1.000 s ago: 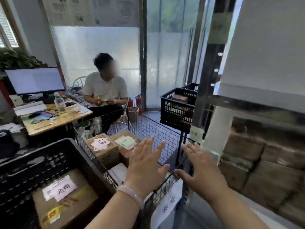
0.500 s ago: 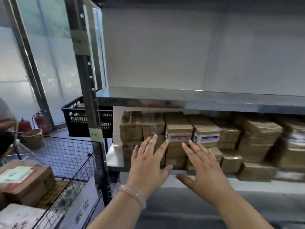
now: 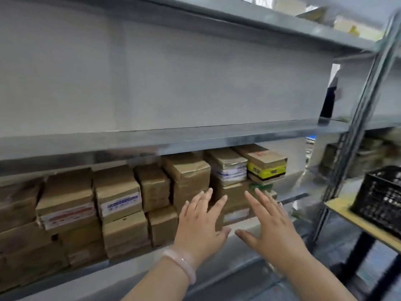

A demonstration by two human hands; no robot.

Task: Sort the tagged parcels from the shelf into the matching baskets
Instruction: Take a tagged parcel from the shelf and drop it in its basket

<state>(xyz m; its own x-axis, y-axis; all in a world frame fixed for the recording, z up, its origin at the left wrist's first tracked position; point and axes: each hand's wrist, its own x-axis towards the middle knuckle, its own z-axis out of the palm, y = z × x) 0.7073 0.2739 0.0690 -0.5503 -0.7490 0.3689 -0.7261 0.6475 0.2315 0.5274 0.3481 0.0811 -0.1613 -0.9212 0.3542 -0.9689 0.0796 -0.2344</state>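
Note:
A grey metal shelf fills the view, and its lower level holds several stacked brown cardboard parcels, some with white printed labels. One parcel at the right end has a yellow band. My left hand and my right hand are both held up with fingers spread, palms toward the stack, just in front of the right-hand parcels. Neither hand holds anything. Whether the fingertips touch a parcel I cannot tell. A pale bangle sits on my left wrist.
The shelf level above the parcels is bare. A slanted metal upright ends the shelf at the right. Beyond it a black plastic crate sits on a yellow-edged table. More parcels show dimly on the neighbouring shelf.
My view has swung right, from the baskets and the seated person to the shelf's right end. Both hands stayed open and raised, now nearer the right-hand parcels.

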